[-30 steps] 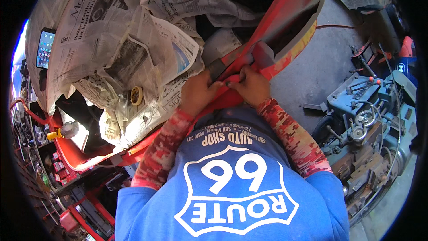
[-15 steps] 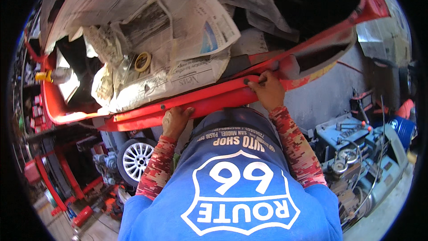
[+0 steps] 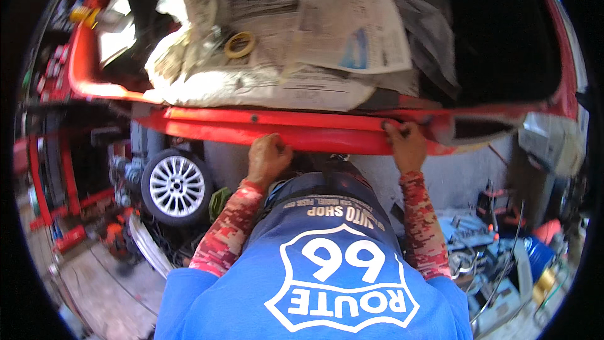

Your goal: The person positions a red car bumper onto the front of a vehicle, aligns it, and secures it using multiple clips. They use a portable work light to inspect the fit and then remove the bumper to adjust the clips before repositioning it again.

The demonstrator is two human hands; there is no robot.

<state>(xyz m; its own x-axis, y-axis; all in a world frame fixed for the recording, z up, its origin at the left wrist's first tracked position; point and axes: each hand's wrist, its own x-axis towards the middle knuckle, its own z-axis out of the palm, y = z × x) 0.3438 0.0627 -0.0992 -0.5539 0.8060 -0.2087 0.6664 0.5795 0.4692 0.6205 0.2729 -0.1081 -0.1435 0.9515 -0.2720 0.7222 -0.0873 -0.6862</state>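
A long red car body panel (image 3: 327,141) runs across in front of me, with black round plugs (image 3: 255,119) set along its ridge. My right hand (image 3: 408,146) is at the panel's right part, its fingertips closed at a dark round plug (image 3: 385,125). My left hand (image 3: 268,158) is by the panel's lower edge, fingers curled together. Whatever they may hold is hidden and blurred. Beyond the panel, newspaper sheets (image 3: 352,22) cover part of the car's open bay, and a roll of masking tape (image 3: 240,45) lies on them.
To the left stands a wheel with a white multi-spoke rim (image 3: 177,187), with a red metal frame (image 3: 66,176) farther left. On the right are a light blue machine (image 3: 469,230) and a blue drum (image 3: 535,257). A yellow-handled tool (image 3: 85,16) is at the far left.
The view has turned, so the panel lies more level. My left hand has slipped from the panel's face to its lower edge, fingers curling. The right hand stays by the plug.
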